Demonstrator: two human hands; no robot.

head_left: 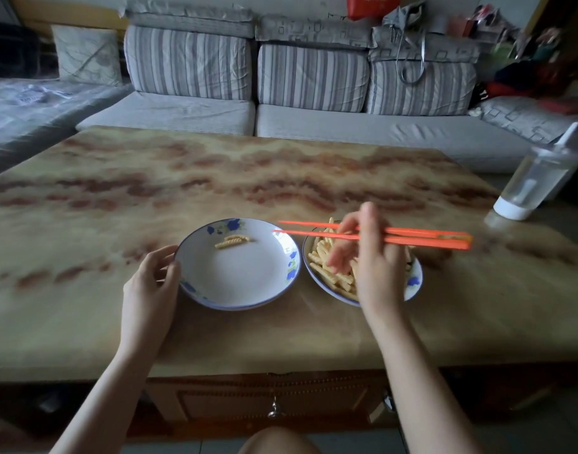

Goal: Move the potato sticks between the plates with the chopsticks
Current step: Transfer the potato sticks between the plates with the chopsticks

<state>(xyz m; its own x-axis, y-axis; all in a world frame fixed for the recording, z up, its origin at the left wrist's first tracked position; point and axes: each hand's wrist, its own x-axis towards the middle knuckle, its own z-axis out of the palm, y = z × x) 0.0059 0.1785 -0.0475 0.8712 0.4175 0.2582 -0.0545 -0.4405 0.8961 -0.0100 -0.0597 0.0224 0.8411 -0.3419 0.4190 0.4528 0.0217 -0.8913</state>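
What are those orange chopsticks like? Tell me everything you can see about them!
The chopsticks are two long, straight, bright orange sticks that look like plastic, thicker at the right ends. The right hand grips them near the middle. They lie almost level and side by side above the right plate, which is heaped with potato sticks. Their thin tips point left towards the left plate. The tips are slightly apart and hold nothing.

Your left hand [150, 278] and right hand [376, 270] are bare, forearms [117, 371] bare to the frame edge; a bare knee [276, 442] shows below.
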